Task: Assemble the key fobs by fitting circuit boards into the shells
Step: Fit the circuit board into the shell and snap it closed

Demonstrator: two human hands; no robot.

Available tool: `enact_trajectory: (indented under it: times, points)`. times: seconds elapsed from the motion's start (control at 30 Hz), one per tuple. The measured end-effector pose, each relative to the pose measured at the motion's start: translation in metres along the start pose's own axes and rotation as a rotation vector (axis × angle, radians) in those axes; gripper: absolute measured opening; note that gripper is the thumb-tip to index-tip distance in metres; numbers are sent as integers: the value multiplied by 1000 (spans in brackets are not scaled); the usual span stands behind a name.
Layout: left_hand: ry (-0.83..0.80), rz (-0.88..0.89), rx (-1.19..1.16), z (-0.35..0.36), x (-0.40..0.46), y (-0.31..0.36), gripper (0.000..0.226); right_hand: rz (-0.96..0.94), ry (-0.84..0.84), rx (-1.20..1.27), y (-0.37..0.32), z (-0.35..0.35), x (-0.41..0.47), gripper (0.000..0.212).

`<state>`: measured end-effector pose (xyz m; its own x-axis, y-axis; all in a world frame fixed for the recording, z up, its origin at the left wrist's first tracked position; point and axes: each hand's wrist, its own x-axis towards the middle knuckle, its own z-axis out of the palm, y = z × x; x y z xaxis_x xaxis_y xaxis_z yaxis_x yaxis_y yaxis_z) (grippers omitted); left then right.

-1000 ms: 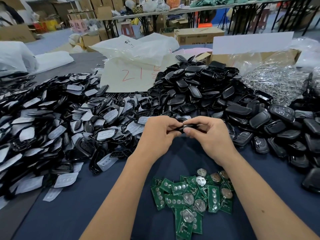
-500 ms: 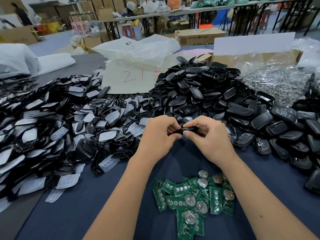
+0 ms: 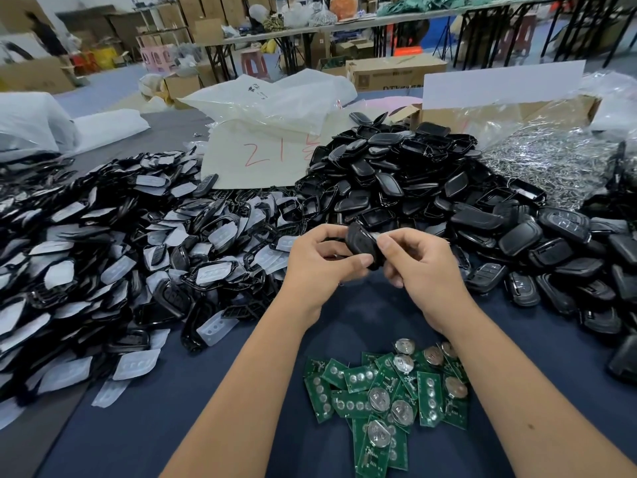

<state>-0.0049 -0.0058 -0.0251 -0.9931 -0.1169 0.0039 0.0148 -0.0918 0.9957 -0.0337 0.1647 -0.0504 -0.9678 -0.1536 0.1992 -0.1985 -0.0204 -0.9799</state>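
Bare dark blue cloth-covered table (image 3: 144, 429) lies between heaps of black shells, green rectangular circuit boards (image 3: 386, 398) nearest. Above it, left hand (image 3: 320, 267) and right hand (image 3: 424, 270) pinch one glossy black plastic key fob shell (image 3: 362, 243), tilted, each grip clenched on it.

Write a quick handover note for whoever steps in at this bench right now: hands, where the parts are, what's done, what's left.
Left hand and right hand: both grip one black plastic key fob shell above the dark blue table cloth.
Parts: green circuit boards with round silver coin cells lie heaped near the front edge. Open black frames with white rubber pads are piled left; closed black fobs are piled right.
Done: cannot tell whether the held shell has its board.
Left: the whole heap of boards.
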Motion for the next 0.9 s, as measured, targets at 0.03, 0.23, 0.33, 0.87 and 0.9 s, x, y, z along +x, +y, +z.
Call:
enact_trajectory:
  times: [0.03,0.23,0.33,0.87,0.9]
  points:
    - [-6,-22,-40,0,0,1,33,21,-1,15,0,0,0,17]
    - [-64,-83,-164,1,-1,6,33,75,-45,111,-4,0,1,29]
    - [-73,-90,-139,0,-1,6,32,77,-50,118,-6,0,0,34]
    - [-72,-110,-187,2,-2,5,30,81,-29,147,-12,4,-4,41]
    - [-71,-111,-189,2,-2,5,29,84,-25,148,-12,4,-4,41]
